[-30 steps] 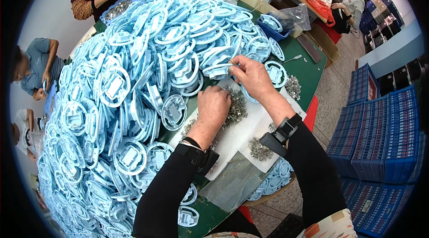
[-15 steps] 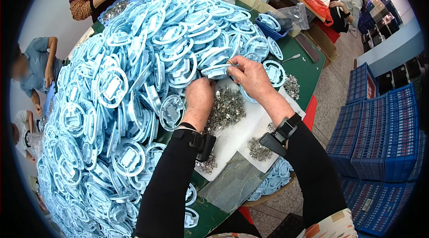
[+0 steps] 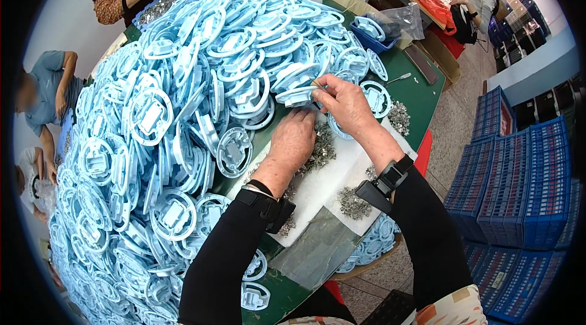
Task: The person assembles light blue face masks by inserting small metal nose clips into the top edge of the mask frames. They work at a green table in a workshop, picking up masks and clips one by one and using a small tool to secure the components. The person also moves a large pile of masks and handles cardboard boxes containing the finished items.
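My right hand (image 3: 348,105) pinches the edge of a light blue plastic ring part (image 3: 297,96), held tilted beside the big heap. A thin, stick-like thing shows at those fingertips, too small to name. My left hand (image 3: 294,142) is lower, over a pile of small metal pieces (image 3: 322,153) on a white sheet (image 3: 314,193). Its fingers are bent together at the pile's edge, and whatever they hold is hidden. The heap of light blue ring parts (image 3: 152,117) rises on the left. Another ring part (image 3: 375,100) lies right of my right hand.
The green table (image 3: 421,102) carries a small screwdriver (image 3: 400,77), a dark phone-like slab (image 3: 420,64) and a blue basket (image 3: 372,43). More metal pieces (image 3: 354,203) lie near me. Stacked blue crates (image 3: 513,184) stand on the right. Other people work at the far side and left.
My left hand has come away from the ring part, moving down and right onto the metal pieces. My right hand keeps the ring part almost still.
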A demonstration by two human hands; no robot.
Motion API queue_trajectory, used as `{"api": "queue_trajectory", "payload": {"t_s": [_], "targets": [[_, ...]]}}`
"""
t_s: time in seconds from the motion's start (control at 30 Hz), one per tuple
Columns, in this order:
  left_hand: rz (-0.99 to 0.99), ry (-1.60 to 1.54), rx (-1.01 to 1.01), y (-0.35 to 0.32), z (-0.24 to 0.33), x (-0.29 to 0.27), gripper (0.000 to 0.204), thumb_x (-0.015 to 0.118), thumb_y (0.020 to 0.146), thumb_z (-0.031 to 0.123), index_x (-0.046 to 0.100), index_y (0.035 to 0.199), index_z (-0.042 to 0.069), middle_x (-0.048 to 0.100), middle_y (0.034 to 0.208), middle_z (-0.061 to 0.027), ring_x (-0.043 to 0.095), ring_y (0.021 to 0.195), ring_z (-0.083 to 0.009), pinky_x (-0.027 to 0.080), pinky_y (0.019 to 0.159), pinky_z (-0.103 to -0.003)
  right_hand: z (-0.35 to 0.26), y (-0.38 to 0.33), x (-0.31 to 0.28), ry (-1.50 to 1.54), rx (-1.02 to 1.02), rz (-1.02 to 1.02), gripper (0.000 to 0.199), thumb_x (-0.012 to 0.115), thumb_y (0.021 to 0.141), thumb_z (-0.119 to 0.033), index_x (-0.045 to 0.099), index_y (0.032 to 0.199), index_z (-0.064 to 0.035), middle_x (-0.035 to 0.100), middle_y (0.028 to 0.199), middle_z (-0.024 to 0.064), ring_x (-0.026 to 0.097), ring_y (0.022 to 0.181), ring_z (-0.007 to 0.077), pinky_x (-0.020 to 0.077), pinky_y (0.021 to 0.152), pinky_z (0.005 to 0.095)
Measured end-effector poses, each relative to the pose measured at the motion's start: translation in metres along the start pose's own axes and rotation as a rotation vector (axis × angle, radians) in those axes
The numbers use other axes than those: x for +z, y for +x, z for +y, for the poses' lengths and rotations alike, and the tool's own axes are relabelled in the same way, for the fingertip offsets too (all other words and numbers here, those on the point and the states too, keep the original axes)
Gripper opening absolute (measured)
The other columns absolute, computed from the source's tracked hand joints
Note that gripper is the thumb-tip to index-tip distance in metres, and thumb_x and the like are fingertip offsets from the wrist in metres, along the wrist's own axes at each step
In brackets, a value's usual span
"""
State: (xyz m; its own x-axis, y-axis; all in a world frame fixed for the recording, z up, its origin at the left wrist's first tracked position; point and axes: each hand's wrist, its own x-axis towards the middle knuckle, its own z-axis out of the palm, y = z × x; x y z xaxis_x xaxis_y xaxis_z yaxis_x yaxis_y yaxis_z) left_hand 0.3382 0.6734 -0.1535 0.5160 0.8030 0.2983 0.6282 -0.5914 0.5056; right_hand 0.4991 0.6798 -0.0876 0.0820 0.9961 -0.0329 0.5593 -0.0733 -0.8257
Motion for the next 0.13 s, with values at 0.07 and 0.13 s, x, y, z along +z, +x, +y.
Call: {"api": "queue_trajectory", "payload": {"t_s": [0.07,0.13], "targets": [[-0.101,-0.057,-0.024,-0.006,0.004,0.001,0.028,0.058,0.091,0.009,0.068,0.116,-0.001,0.067,0.122,-0.0199,0.061,0.119,-0.0384,0.047,0.104,-0.047,-0.001,0.0,0.0,-0.03,-0.001,-0.016,0.022,0.068,0.097,-0.02,0.067,0.111,-0.0042,0.068,0.076,0.0034,0.062,0.065,0.0091,0.0494,0.062,0.0272],[-0.199,-0.039,0.049,-0.011,0.007,-0.002,0.034,0.058,0.09,0.009,0.066,0.123,0.001,0.067,0.122,-0.0229,0.059,0.124,-0.0368,0.047,0.105,-0.046,0.004,0.001,0.0,-0.078,-0.003,-0.023,0.025,0.069,0.096,-0.023,0.068,0.114,-0.0059,0.072,0.079,0.0109,0.068,0.066,0.0192,0.0532,0.064,0.0339]]}}
